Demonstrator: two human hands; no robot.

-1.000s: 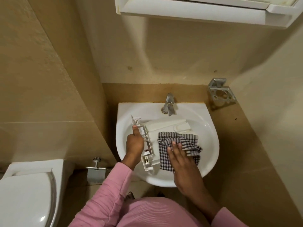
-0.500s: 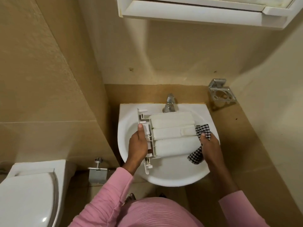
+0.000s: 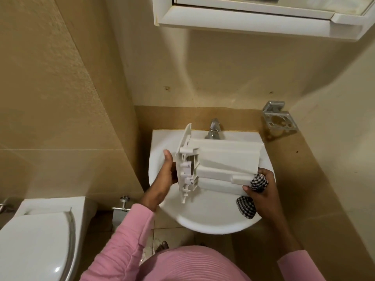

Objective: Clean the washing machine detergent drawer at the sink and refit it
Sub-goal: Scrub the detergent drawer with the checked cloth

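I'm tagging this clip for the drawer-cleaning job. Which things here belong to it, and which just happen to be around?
Part of the job:
drawer, held tilted above the sink
checked cloth, bunched at the drawer's right end
tap

Just around:
toilet
metal holder on the right wall
cabinet overhead
metal fitting beside the toilet

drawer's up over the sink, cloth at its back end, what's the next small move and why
Probably slide the checked cloth along the ribbed face of the drawer toward the front panel. The left hand steadies the panel end above the sink, and the right hand pinches the cloth against the drawer's rear end, so a wiping pass looks ready.
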